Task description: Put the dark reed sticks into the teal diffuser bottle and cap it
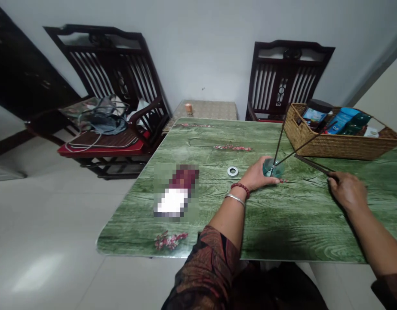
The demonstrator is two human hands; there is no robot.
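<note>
Left grip [259,174] half-open on one glass vase [272,168] holding two sticks [278,140]; right grip [348,193] pinches one stick [312,164]

Okay, so here's the layout: the table [198,142] sits in the middle, and a wicker basket [333,148] full of packets [342,118] is on its far right corner. Just in front of the basket there's a small glass [272,168] with sticks [301,144] standing in it. The left grip [258,174] is right up against that glass, and the right grip [348,193] is off to its right, at the end of a long stick [314,165]. Left of the glass is a metal washer [232,171], and further left a pixelated blob [175,193]. Behind the table are a side table [204,110] and two chairs [111,77], the left one with a bag [104,120] on its seat.
</note>
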